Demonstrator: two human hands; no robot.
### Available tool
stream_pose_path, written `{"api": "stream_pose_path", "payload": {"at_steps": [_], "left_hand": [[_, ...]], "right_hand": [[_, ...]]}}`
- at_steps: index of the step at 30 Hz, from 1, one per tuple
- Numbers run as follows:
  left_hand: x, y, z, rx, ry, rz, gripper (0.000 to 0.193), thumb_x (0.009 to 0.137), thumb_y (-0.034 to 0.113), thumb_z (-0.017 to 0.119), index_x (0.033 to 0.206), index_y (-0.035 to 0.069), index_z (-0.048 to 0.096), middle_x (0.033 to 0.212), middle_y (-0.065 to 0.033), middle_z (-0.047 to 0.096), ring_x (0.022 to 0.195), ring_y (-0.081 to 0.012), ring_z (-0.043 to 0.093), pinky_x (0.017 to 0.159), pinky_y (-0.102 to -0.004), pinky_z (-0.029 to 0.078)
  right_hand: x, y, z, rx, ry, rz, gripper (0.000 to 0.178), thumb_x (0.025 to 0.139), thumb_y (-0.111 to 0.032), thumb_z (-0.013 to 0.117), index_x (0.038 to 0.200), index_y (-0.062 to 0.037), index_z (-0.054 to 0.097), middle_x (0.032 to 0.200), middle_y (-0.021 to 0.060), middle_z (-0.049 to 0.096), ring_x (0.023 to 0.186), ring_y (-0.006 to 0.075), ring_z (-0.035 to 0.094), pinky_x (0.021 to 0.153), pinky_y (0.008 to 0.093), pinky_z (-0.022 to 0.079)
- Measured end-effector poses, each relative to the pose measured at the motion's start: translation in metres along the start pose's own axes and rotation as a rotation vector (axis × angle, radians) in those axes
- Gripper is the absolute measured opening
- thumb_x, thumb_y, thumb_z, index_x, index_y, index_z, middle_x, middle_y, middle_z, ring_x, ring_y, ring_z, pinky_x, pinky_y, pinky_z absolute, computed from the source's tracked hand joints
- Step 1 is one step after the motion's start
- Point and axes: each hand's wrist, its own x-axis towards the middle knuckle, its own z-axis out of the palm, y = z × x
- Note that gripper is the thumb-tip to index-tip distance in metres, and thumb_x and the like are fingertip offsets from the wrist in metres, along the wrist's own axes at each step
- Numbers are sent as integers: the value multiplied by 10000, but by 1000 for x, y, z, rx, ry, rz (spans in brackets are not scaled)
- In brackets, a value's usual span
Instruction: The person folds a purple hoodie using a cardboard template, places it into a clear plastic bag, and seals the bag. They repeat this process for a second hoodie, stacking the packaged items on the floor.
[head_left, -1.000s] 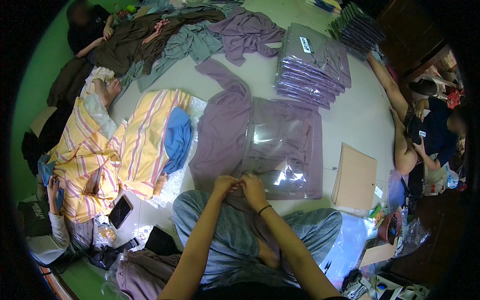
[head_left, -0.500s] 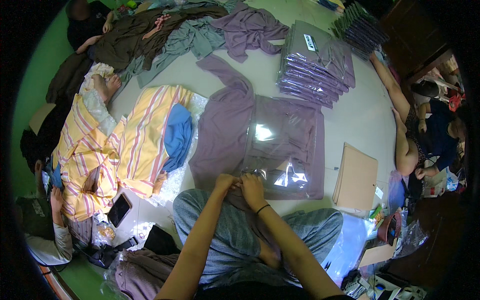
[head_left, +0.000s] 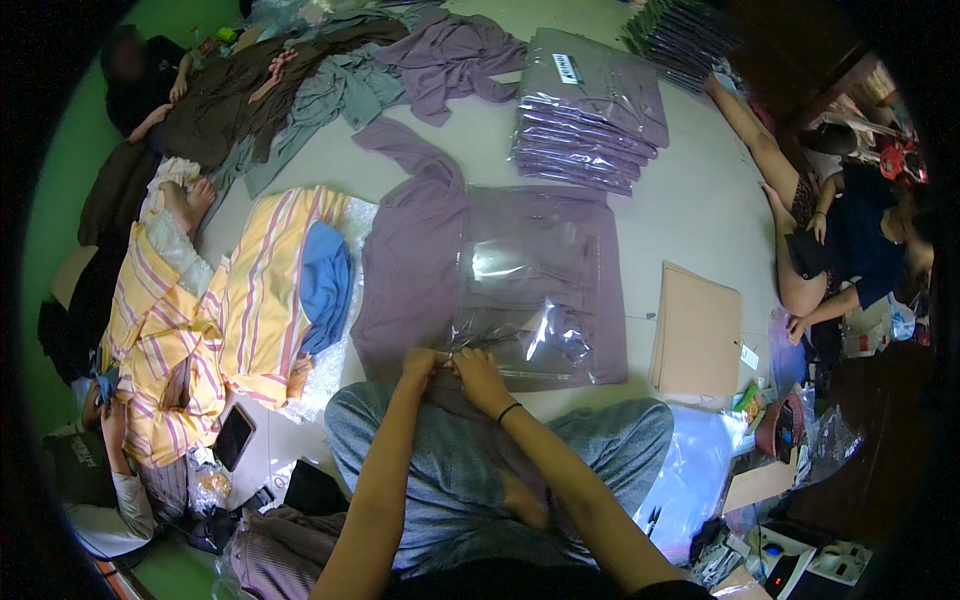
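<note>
A mauve garment [head_left: 403,275] lies spread on the floor in front of my crossed legs, one sleeve stretched away from me. Over its right part rests a flat clear plastic bag [head_left: 520,255], shiny with reflections. My left hand [head_left: 427,364] and my right hand [head_left: 478,380] meet at the near edge of the garment, by the bag's lower left corner. Both have their fingers closed, pinching the mauve fabric. Part of that fabric hangs down over my lap between my forearms. The fingertips are small, so the exact grip is hard to see.
Beyond the garment stands a stack of bagged mauve garments [head_left: 590,105]. Brown cardboard sheets [head_left: 697,330] and clear plastic bags [head_left: 690,455] lie to the right. On the left are striped cloth [head_left: 265,290] and a dark-screened device [head_left: 235,437]. Other people sit at both sides.
The whole view has shifted, so the scene sits further left in the picture. My hands remain together at the garment's near edge. A dark item now shows by the right-hand person's knee.
</note>
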Motion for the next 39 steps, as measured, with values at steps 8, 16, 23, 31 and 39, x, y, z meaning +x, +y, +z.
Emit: {"api": "stream_pose_path", "payload": {"at_steps": [8, 16, 23, 31, 39], "left_hand": [[-6, 5, -4, -134, -98, 16, 111, 617, 91, 593, 671, -4, 611, 510, -43, 513, 382, -131, 400, 364, -253, 276], [15, -13, -7, -173, -81, 153, 145, 572, 85, 590, 661, -28, 613, 512, -71, 503, 358, -122, 371, 340, -270, 253], [18, -19, -9, -79, -174, 161, 148, 604, 87, 556, 699, 10, 641, 561, -30, 538, 413, -101, 391, 371, -252, 274], [2, 2, -8, 33, -142, 14, 136, 673, 140, 552, 718, 45, 640, 606, -18, 587, 425, -107, 426, 387, -237, 332], [0, 23, -23, 473, -280, 157, 154, 738, 169, 498, 801, 40, 556, 702, -67, 581, 552, -187, 513, 513, -314, 427]], "right_hand": [[5, -4, -1, 4, 114, -26, 122, 742, -173, 522, 773, -54, 533, 783, 100, 502, 736, 261, 495, 636, 355, 384], [18, -15, 13, -291, -47, 48, 120, 739, -110, 455, 776, -50, 552, 798, 90, 520, 785, 228, 504, 675, 336, 394], [11, -15, 13, -20, 52, 77, 92, 739, -83, 451, 792, -28, 503, 785, 113, 488, 767, 281, 475, 700, 388, 380], [-84, 164, -124, 767, -372, 347, 264, 790, -280, 551, 878, -32, 567, 871, 68, 577, 799, 198, 531, 691, 342, 416], [-317, 308, -260, -631, -563, 1315, 249, 773, -183, 439, 942, -106, 606, 927, 146, 595, 911, 267, 567, 781, 369, 447]]}}
